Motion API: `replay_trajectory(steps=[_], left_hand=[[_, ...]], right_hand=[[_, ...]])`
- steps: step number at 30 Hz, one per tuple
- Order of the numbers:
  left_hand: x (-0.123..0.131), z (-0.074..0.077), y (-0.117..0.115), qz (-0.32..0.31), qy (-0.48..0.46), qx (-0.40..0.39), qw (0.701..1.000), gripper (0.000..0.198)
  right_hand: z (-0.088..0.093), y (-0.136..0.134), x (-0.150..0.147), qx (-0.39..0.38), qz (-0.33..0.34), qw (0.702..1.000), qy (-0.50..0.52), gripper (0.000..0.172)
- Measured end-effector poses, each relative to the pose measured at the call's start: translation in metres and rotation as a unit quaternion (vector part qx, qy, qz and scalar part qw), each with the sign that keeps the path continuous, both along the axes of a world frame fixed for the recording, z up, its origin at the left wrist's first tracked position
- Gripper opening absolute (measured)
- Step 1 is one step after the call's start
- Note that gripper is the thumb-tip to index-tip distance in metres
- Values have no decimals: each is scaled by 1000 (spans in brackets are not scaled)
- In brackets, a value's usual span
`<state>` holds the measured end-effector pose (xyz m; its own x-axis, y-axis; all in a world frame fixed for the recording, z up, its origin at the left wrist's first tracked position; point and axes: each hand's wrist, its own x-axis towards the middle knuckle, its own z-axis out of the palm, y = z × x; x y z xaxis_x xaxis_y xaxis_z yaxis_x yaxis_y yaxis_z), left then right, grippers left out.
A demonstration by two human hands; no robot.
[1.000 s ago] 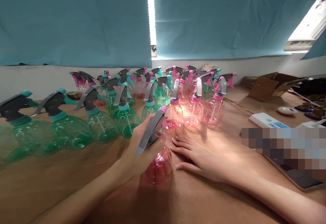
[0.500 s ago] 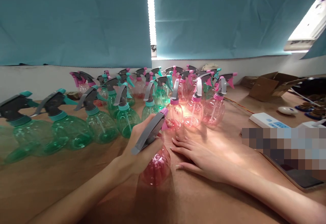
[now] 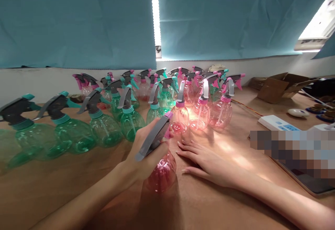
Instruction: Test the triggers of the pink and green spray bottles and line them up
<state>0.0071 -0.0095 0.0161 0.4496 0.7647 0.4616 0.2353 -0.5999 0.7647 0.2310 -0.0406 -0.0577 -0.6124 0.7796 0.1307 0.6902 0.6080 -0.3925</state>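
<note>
My left hand (image 3: 149, 146) is wrapped round the neck of a pink spray bottle (image 3: 163, 174) with a grey and pink trigger head. The bottle is close to upright over the wooden table (image 3: 199, 205), and my fingers hide its collar. To the right of it my right hand (image 3: 204, 160) lies flat on the table, fingers stretched toward the bottle and holding nothing. Just beyond my hands stand pink spray bottles (image 3: 199, 118), lit from behind. A row of green spray bottles (image 3: 104, 130) runs off to the left.
More green and pink spray bottles crowd the back of the table before a wall with blue blinds (image 3: 78, 21). At right are an open cardboard box (image 3: 273, 89), a white power strip (image 3: 274, 122), a white mouse (image 3: 297, 113) and a phone (image 3: 311, 183), partly pixelated.
Almost nothing differs. The whole view has shifted very slightly, while my left hand keeps its hold on the pink spray bottle and my right hand stays flat.
</note>
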Motion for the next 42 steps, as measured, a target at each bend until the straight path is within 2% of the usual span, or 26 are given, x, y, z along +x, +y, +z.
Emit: replay_trajectory(steps=[10,17,26,42], left_hand=[[-1,-13,-1,13,12,-14,1000,12],[1,-11,-2,14,3,-27,1000,11],[0,-16,-1,22,8,-20,1000,14],[2,-8,-3,8,0,-28,1000,16]], right_hand=[[-1,0,0,-3,6,1000,10,58],[-1,1,0,-2,10,1000,-3,59],[1,1,-1,-9,10,1000,-5,59],[-1,1,0,-4,7,1000,-10,60]])
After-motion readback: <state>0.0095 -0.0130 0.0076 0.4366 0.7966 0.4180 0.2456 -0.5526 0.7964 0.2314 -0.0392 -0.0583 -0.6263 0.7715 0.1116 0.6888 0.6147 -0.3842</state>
